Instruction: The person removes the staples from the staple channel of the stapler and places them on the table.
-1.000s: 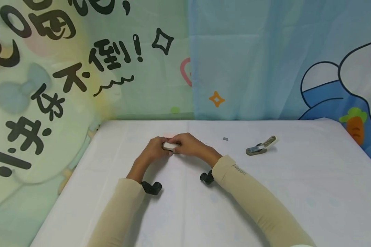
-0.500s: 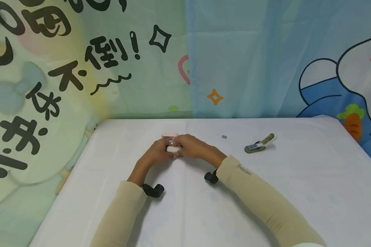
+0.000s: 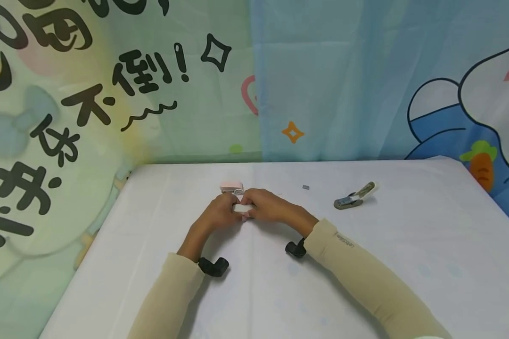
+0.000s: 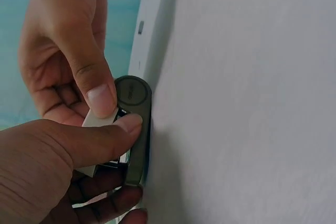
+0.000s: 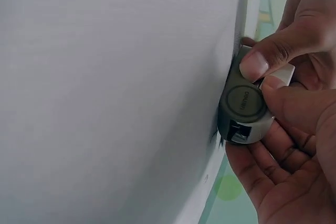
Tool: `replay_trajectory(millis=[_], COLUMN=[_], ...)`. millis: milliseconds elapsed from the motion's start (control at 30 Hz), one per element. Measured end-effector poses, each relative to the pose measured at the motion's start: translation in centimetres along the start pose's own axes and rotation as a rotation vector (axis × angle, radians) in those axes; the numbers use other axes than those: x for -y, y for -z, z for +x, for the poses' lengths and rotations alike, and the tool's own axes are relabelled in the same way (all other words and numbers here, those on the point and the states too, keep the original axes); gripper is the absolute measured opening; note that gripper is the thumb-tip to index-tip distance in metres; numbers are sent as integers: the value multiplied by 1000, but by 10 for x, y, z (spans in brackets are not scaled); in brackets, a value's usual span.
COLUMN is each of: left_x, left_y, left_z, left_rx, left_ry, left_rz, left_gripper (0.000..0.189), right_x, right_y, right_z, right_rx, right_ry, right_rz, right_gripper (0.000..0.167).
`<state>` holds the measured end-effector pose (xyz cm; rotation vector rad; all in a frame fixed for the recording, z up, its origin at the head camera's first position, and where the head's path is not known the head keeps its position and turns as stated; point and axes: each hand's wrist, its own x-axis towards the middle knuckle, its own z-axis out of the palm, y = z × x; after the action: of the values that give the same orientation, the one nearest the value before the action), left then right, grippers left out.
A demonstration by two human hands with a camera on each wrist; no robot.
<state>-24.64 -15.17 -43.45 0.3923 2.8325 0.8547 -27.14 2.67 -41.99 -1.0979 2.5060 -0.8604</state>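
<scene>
Both hands hold a small dark-grey and white stapler (image 3: 242, 207) over the far middle of the table. Its dark body (image 4: 137, 150) carries a round disc (image 5: 244, 102), and a white part (image 4: 100, 119) sticks out at one side. At the disc end, the right hand (image 3: 268, 205) presses its thumb close to the white part, fingers curled beneath. The left hand (image 3: 216, 214) grips the opposite end, thumb on the body. Both thumbs lie close together in the wrist views. Fingers hide much of the underside.
Just beyond the hands stands a small pink stapler-like thing (image 3: 231, 187). To the right lie a short grey strip (image 3: 306, 187), like staples, and a grey stapler (image 3: 354, 197) with its arm raised. A printed curtain (image 3: 322, 94) hangs behind the white table (image 3: 407, 263).
Both hands, with the small stapler, have drawn slightly nearer and to the right. The pink thing behind them, mostly covered before, now shows. The camera view has shifted a little.
</scene>
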Motion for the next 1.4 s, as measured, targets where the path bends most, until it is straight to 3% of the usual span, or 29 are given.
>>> replay_trajectory(millis=[167,300,533,733,900,1033,1200,1400], left_x=[-8,-18,-31,-42,-52,-56,-56,-51], left_y=[-4,-7,-17,-22,-18,-17,-23,-28], left_z=[-3,-5,-5,-7,-13,-17,-17,-13], left_rx=[19,45,71,75,50,44,91,121], left_ry=[-7,-40,-103,-83,-73,-75,-85,-109], left_rz=[29,60,32,-25,-62,-70,-96,-133], left_gripper=[26,25,17,22,23,29,35,20], right_x=[-4,-7,-11,-17,-16,-9,1,-2], right_y=[3,7,14,16,15,16,20,23], right_z=[-10,-19,-36,-56,-66,-67,-75,-83], right_rx=[16,43,64,54,25,34,108,98], right_ry=[32,13,26,60,139,167,133,96], right_rz=[41,64,66,150,202,107,-67,66], right_gripper=[17,17,18,28,37,37,34,34])
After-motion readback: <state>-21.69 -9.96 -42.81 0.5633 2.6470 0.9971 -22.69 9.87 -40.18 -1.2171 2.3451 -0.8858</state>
